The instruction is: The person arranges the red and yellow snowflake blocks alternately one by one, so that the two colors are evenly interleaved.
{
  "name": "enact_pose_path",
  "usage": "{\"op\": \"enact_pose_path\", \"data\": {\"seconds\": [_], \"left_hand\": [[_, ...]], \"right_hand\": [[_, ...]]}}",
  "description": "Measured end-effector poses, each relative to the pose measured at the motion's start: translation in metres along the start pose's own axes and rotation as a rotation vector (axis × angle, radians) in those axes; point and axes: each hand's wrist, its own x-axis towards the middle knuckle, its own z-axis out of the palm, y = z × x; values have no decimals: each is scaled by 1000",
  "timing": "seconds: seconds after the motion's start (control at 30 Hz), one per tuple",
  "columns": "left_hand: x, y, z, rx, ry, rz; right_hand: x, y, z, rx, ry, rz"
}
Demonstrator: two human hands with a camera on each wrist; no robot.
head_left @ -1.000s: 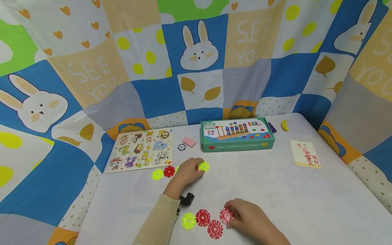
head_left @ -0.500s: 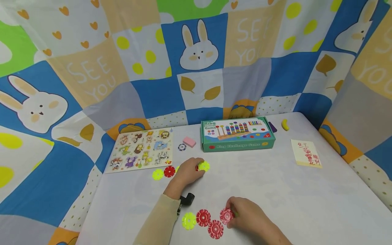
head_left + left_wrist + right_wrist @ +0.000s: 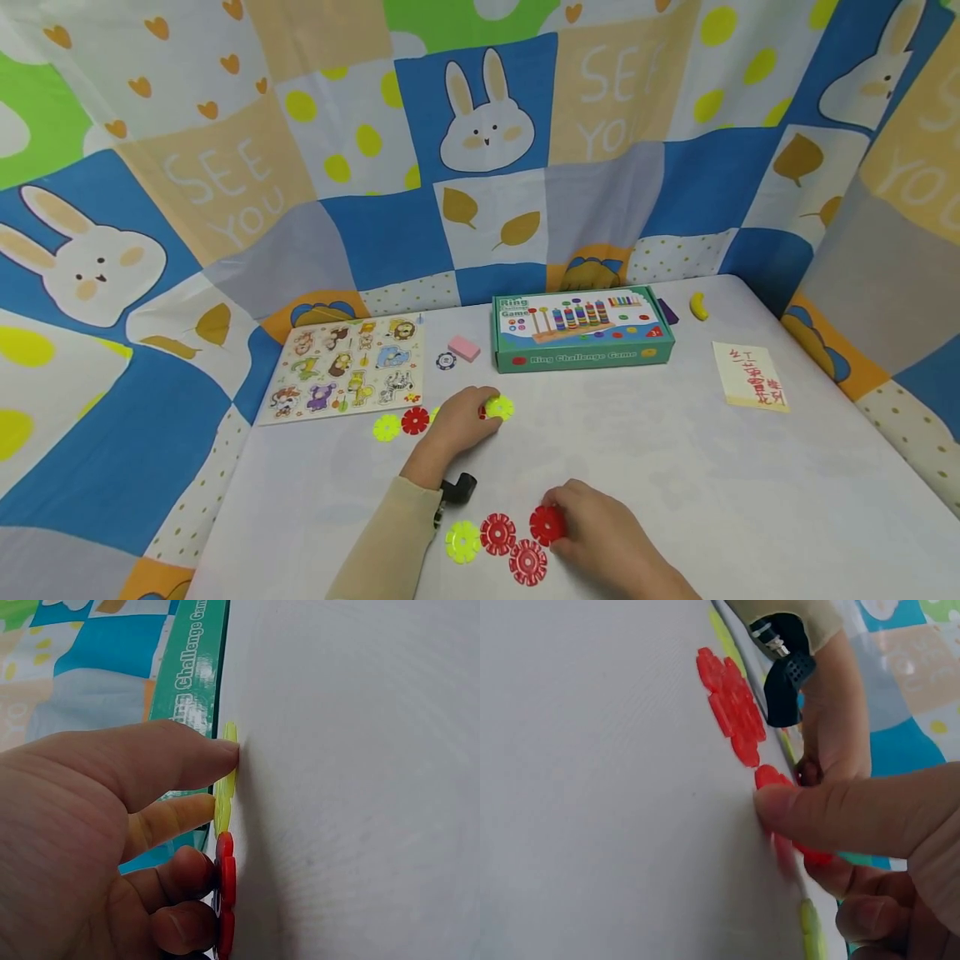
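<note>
My left hand (image 3: 459,423) lies over a row of flower-shaped plastic discs, thumb and index finger at the edges of a yellow disc (image 3: 500,407). In the left wrist view, its curled lower fingers are beside a red disc (image 3: 226,889). My right hand (image 3: 603,533) pinches a red flower disc (image 3: 547,525) between thumb and fingers, tilted close over the table. Left of it lie a yellow disc (image 3: 462,542) and two red discs, one red disc (image 3: 498,533) beside the other red disc (image 3: 528,562). In the right wrist view, a yellow-green disc (image 3: 812,930) shows past the fingers.
An animal puzzle board (image 3: 345,367) lies at the back left, with a pink block (image 3: 463,348) and a poker chip (image 3: 446,361) beside it. The green game box (image 3: 583,329), a toy banana (image 3: 698,306) and a handwritten note (image 3: 750,377) are farther right.
The red disc in my right hand has shifted slightly left and tilted, its colour now darker. My left hand stays in place on the row.
</note>
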Motion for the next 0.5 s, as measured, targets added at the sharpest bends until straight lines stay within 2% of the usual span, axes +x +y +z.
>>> {"op": "enact_pose_path", "data": {"seconds": [0.13, 0.3, 0.5], "left_hand": [[0, -1, 1, 2, 4, 2], [0, -2, 1, 6, 8, 8], [0, -2, 1, 14, 12, 10]], "right_hand": [[0, 1, 3, -56, 22, -44], [3, 3, 5, -142, 108, -124], [12, -1, -7, -155, 194, -113]]}}
